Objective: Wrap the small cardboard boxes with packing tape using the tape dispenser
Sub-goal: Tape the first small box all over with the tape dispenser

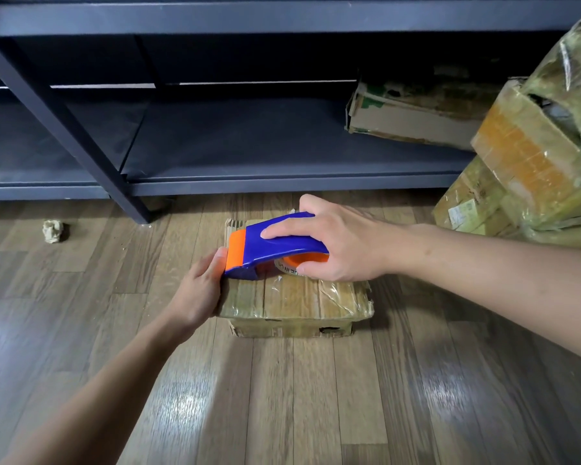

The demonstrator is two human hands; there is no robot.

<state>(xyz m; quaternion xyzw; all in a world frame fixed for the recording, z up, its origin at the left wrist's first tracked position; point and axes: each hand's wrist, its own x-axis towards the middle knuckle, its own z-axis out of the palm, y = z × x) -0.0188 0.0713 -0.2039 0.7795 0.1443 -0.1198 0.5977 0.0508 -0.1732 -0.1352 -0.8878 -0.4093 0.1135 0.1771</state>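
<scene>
Blue-and-orange plastic tape dispenser: atop the small, part-taped cardboard box, your right grip curled round it. Left grip holds the box's left edge. Step: laying tape. Next, probably: pull across, pressing down.

Head-worn, forward-down, close over floor

Quick count: one small taped cardboard box, one blue-and-orange plastic tape dispenser, two hands (left hand, right hand), one crumpled tan paper wad, one torn brown cardboard carton, about three plastic-wrapped cardboard boxes.
</scene>
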